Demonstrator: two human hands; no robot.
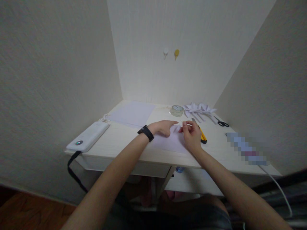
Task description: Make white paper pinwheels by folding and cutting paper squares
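A white sheet of paper (171,142) lies flat on the pale desk (124,140) in front of me. My left hand (163,127), with a black watch on its wrist, rests on the sheet's far edge, forefinger stretched out and pressing down, the other fingers curled under. My right hand (191,134) is closed in a pinch on the same far edge, where a small flap of paper (177,128) is raised. Both hands nearly touch. A yellow utility knife (201,134) lies just right of my right hand.
A stack of white sheets (132,113) lies at the back left. A tape roll (177,110), folded white paper pieces (199,110) and black scissors (222,123) sit at the back right. A white power bank (88,136) with a black strap sits on the left corner.
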